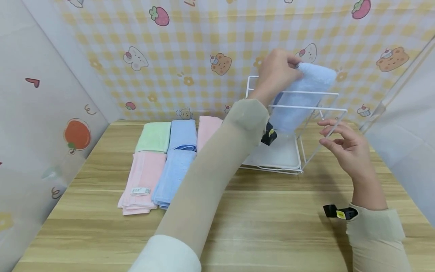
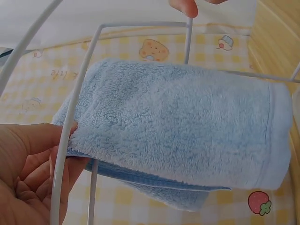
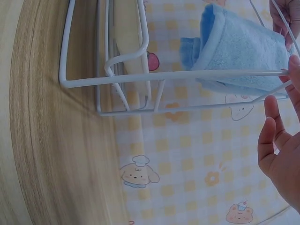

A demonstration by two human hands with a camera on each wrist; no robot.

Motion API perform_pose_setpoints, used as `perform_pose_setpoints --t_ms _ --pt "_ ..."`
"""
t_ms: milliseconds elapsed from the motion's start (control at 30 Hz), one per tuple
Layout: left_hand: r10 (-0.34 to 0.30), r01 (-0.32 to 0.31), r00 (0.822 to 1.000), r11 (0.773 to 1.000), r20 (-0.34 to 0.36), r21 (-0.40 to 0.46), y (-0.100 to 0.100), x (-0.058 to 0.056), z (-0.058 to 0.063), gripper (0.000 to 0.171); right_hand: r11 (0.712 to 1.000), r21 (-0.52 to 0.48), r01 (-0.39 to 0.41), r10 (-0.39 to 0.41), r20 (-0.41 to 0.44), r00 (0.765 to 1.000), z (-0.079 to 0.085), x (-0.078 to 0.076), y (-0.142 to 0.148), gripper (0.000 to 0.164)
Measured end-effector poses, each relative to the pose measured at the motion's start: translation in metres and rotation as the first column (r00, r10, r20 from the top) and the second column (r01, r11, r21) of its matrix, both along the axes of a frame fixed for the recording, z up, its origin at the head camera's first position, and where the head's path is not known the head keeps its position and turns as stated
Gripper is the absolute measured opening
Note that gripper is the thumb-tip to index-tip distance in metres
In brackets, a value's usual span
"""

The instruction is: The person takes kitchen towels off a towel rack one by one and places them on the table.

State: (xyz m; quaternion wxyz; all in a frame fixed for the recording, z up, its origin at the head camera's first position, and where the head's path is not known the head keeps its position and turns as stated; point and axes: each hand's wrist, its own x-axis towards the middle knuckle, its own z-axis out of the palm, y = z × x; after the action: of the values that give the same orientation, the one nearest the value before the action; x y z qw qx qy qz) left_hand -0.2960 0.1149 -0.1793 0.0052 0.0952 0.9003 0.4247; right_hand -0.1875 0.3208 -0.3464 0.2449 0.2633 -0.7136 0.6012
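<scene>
My left hand (image 1: 276,71) pinches the edge of a folded light blue towel (image 1: 306,88) between thumb and fingers. The towel hangs tilted inside a white wire rack (image 1: 326,109), its lower end above the rack's white tray (image 1: 283,153). In the left wrist view the towel's fluffy face (image 2: 187,122) shows, beside a rack wire that crosses in front of my fingers. My right hand (image 1: 350,147) is at the rack's right side, with a finger touching the wire frame (image 3: 225,74) and the thumb apart from it.
Left of the rack, folded towels lie in two rows on the wooden table (image 1: 258,226): a green one (image 1: 153,136), blue ones (image 1: 183,134) and pink ones (image 1: 144,177), partly hidden by my left arm. A checked cloth (image 1: 190,45) stands behind. Black wrist cameras (image 1: 340,212) sit on both sleeves.
</scene>
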Motion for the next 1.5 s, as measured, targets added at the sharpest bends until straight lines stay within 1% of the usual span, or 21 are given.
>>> perform_pose_setpoints --t_ms 200,367,567,700,800,933,1067,1167,1300,1400,1500 --pt "-0.025 0.025 1.000 0.999 -0.003 0.034 -0.001 0.005 -0.001 0.028 1.000 -0.011 -0.012 0.012 -0.005 1.000 -0.002 0.002 0.000 0.015" --pt "-0.052 0.054 0.998 0.997 -0.032 0.052 -0.003 0.009 -0.002 0.026 1.000 0.005 0.001 -0.001 -0.009 1.000 -0.003 0.002 0.000 0.015" --pt "-0.105 0.111 0.992 0.990 -0.064 0.091 -0.007 0.016 -0.004 0.028 1.000 0.005 -0.004 0.004 -0.018 1.000 -0.003 0.001 0.000 0.015" --pt "-0.147 0.157 0.984 0.983 -0.101 0.096 -0.008 0.021 -0.004 0.032 1.000 -0.002 -0.014 0.014 -0.023 1.000 -0.003 0.001 0.001 0.015" --pt "-0.171 0.187 0.974 0.978 -0.148 0.097 -0.011 0.026 -0.003 0.033 1.000 0.011 -0.006 0.006 -0.026 1.000 -0.003 0.000 0.000 0.014" --pt "-0.182 0.205 0.961 0.974 -0.207 0.093 -0.014 0.031 -0.002 0.032 1.000 0.029 0.009 -0.008 -0.026 1.000 -0.003 -0.001 -0.001 0.014" --pt "-0.191 0.216 0.947 0.974 -0.258 0.073 -0.018 0.036 -0.002 0.031 1.000 0.017 0.000 0.000 -0.024 1.000 -0.003 -0.002 -0.001 0.014" --pt "-0.200 0.235 0.931 0.969 -0.306 0.081 -0.023 0.041 -0.003 0.031 1.000 0.001 -0.007 0.007 -0.020 1.000 -0.003 -0.003 -0.001 0.014" --pt "-0.187 0.251 0.913 0.958 -0.362 0.139 -0.031 0.049 -0.003 0.030 1.000 0.007 0.008 -0.008 -0.022 1.000 -0.002 -0.004 -0.001 0.014" --pt "-0.159 0.248 0.908 0.950 -0.388 0.191 -0.037 0.055 -0.003 0.030 1.000 0.010 0.019 -0.019 -0.020 1.000 -0.002 -0.004 -0.001 0.014" --pt "-0.135 0.261 0.897 0.931 -0.422 0.256 -0.044 0.061 -0.005 0.028 1.000 0.007 0.023 -0.023 -0.013 1.000 -0.003 -0.004 -0.001 0.015"
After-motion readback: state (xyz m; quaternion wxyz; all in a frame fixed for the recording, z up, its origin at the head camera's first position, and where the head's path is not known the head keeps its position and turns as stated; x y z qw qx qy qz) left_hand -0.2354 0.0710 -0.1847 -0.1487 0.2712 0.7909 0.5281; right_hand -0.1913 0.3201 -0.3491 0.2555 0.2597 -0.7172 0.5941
